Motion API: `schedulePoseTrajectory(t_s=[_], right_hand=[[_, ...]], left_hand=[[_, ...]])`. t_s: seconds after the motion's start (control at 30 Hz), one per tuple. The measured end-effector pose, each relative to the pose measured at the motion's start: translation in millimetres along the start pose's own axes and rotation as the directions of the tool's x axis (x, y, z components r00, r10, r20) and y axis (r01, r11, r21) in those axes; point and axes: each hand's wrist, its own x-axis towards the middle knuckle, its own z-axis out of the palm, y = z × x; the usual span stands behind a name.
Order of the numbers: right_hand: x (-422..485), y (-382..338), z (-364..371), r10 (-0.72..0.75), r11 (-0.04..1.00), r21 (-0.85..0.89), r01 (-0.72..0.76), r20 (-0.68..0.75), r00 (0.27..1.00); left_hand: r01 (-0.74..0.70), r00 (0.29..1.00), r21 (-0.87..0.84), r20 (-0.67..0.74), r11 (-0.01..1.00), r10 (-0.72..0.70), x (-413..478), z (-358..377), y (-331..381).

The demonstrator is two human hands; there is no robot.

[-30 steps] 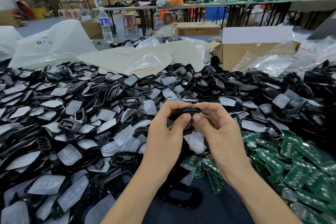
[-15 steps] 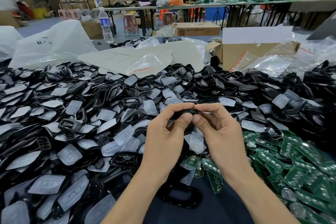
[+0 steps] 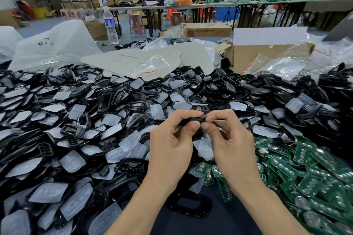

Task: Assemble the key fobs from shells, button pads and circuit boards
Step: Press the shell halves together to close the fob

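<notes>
My left hand (image 3: 172, 145) and my right hand (image 3: 227, 139) meet in the middle of the view, both pinching one black key fob shell (image 3: 193, 120) held edge-on between thumbs and fingertips. Its inside is hidden by my fingers. Around and behind the hands spreads a big heap of black shells (image 3: 118, 99) mixed with translucent white button pads (image 3: 131, 139). Green circuit boards (image 3: 305, 170) lie piled at the lower right. One black shell frame (image 3: 189, 206) rests on the dark table just under my wrists.
Flat cardboard sheets (image 3: 145, 59) and clear plastic bags (image 3: 282, 65) lie behind the heap, with an open carton (image 3: 254, 55) at the back right. A water bottle (image 3: 110, 25) stands at the far edge. Further tables, stools and stacked boxes fill the room beyond.
Both hands have tilted the shell from a rounded face-on view to flat and edge-on, with the fingertips closing tighter over it. The hands stayed in the same place.
</notes>
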Motion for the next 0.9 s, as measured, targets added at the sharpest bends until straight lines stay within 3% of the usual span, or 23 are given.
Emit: schedulePoseTrajectory(t_s=[0.2,0.37,0.57,0.67,0.9], right_hand=[[-1.5,2.9,-0.8,0.031,0.999,-0.033,-0.03,0.014,0.999],[0.1,-0.7,-3.3,0.067,0.995,0.075,-0.069,0.031,0.997],[-2.9,-0.5,-5.3,0.076,0.997,0.023,-0.078,0.056,0.996],[-5.3,-0.5,-3.5,0.074,0.997,0.005,-0.075,0.095,0.993],[-12.0,-2.7,3.1,0.098,0.995,0.016,-0.103,0.169,0.981]], left_hand=[[0.0,1.0,0.019,-0.001,1.0,0.0,-0.8,-0.4,-2.9],[0.09,0.995,-0.135,0.06,0.987,-0.082,0.3,2.3,-4.3],[0.403,0.915,-0.487,0.197,0.775,-0.352,6.0,-2.2,1.0],[0.472,0.88,-0.487,0.218,0.735,-0.422,5.9,-2.7,3.4],[0.521,0.849,-0.409,0.156,0.749,-0.505,-0.1,-5.5,10.7]])
